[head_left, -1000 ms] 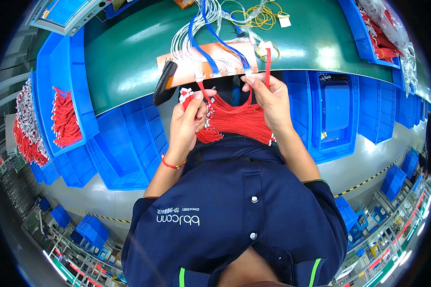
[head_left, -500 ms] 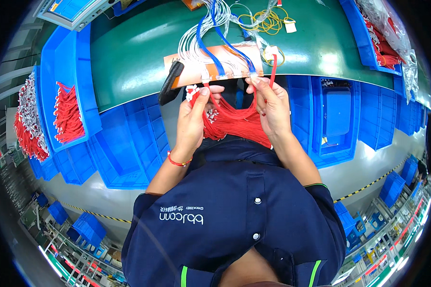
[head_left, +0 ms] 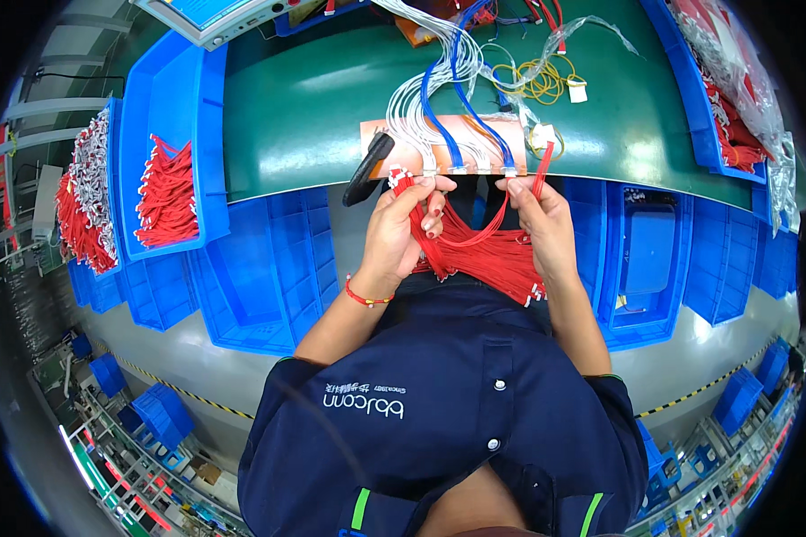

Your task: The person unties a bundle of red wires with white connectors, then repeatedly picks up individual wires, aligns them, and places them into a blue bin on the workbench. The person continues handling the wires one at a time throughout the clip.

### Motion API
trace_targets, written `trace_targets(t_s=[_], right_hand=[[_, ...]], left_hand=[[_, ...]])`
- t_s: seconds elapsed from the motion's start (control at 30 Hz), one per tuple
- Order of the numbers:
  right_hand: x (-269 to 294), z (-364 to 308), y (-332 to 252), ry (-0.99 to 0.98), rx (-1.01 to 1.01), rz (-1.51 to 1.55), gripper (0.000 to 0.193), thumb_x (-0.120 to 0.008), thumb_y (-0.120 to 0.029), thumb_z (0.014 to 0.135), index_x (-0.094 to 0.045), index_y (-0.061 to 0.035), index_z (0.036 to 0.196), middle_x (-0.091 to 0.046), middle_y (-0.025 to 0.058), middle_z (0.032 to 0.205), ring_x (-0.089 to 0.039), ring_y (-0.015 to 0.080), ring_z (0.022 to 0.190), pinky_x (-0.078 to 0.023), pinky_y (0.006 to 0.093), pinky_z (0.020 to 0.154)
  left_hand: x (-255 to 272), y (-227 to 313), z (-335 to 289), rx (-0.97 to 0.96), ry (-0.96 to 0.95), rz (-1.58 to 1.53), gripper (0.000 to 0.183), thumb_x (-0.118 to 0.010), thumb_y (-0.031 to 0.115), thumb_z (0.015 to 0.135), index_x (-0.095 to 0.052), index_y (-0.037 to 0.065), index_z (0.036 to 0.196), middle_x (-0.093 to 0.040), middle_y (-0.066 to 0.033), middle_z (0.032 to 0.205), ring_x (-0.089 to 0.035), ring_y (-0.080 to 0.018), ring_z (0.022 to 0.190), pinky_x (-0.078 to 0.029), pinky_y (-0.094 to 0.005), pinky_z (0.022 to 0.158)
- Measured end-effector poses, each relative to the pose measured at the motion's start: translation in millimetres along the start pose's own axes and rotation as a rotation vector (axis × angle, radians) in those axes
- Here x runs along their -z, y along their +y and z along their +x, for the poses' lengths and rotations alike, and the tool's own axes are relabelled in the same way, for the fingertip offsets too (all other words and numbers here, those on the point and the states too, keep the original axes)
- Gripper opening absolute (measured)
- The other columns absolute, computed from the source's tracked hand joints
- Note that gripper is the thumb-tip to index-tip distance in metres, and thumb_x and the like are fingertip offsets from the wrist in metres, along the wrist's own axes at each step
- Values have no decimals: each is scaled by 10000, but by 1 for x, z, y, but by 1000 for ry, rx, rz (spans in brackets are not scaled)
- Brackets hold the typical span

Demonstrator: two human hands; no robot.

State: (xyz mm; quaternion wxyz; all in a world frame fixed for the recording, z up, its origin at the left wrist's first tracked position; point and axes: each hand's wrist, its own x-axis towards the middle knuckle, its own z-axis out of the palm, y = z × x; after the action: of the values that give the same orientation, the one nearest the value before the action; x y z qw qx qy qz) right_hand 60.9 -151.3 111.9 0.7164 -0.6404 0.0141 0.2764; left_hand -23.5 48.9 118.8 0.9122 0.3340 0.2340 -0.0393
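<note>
An orange board (head_left: 373, 134) with a row of white connectors sits at the near edge of the green table. White wires (head_left: 412, 107) and blue cables (head_left: 438, 125) run into it. Near the board's left part, my left hand (head_left: 398, 228) is closed around red cables whose white plug ends (head_left: 398, 174) stick up by the thumb. My right hand (head_left: 548, 224) pinches the end of a red cable (head_left: 493, 224) just under a connector at the board's right part; its fingertips partly hide the plug. A large bundle of red cables (head_left: 479, 259) lies over my lap.
A black strap-like piece (head_left: 367, 170) hangs off the board's left end. Blue bins of red cables stand left (head_left: 172, 98) and right (head_left: 685, 80). A yellow wire coil (head_left: 537, 85) lies behind the board, and an instrument (head_left: 215, 22) stands at the far left.
The whole view has shifted, so the scene sits farther right and lower. Both hands stay at the board's near edge with red cables; the left fingers have curled in more.
</note>
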Motion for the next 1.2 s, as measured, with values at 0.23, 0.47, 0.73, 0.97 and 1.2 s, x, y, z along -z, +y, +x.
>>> trace_targets(t_s=[0.23, 0.47, 0.73, 0.97, 1.2], right_hand=[[-3, 2, -2, -38, 41, 13, 231, -624, -190, 1003, -750, 1, 1031, -648, -40, 832, -408, 31, 688, -338, 207, 629], [5, -6, 5, -87, 162, -165, 215, -606, -157, 1009, -725, 16, 964, -669, 5, 819, -595, 81, 838, -480, 266, 793], [7, -28, -8, -98, 440, -531, 249, -497, -151, 1030, -648, 18, 926, -591, 130, 797, -599, 237, 712, -463, 323, 668], [-11, -17, 10, -435, 436, -643, 233, -551, -195, 1009, -636, -9, 898, -601, 156, 816, -592, 354, 709, -476, 382, 633], [47, -12, 1, -375, 37, -261, 168, -615, -113, 989, -646, -5, 1114, -620, 0, 788, -529, 43, 640, -441, 225, 569]], left_hand=[[-7, 4, 2, 8, 12, 151, 340, -492, 240, 1058, -647, -60, 1103, -503, 8, 684, -375, -37, 529, -313, -206, 486], [-8, -2, -14, 40, -49, 283, 288, -505, 220, 1052, -663, -15, 999, -392, 67, 566, -301, -17, 490, -226, -217, 456], [-15, -1, -22, 42, -141, 297, 363, -500, 171, 1048, -579, -28, 1341, -379, 76, 600, -298, -3, 500, -248, -212, 452], [-24, -15, -18, -54, -60, 304, 339, -486, 224, 1047, -638, -26, 1218, -533, 9, 720, -419, -37, 550, -289, -207, 459], [-3, -18, -11, -173, 114, 236, 297, -490, 198, 1046, -672, -31, 988, -530, 1, 661, -333, -19, 472, -248, -209, 433]])
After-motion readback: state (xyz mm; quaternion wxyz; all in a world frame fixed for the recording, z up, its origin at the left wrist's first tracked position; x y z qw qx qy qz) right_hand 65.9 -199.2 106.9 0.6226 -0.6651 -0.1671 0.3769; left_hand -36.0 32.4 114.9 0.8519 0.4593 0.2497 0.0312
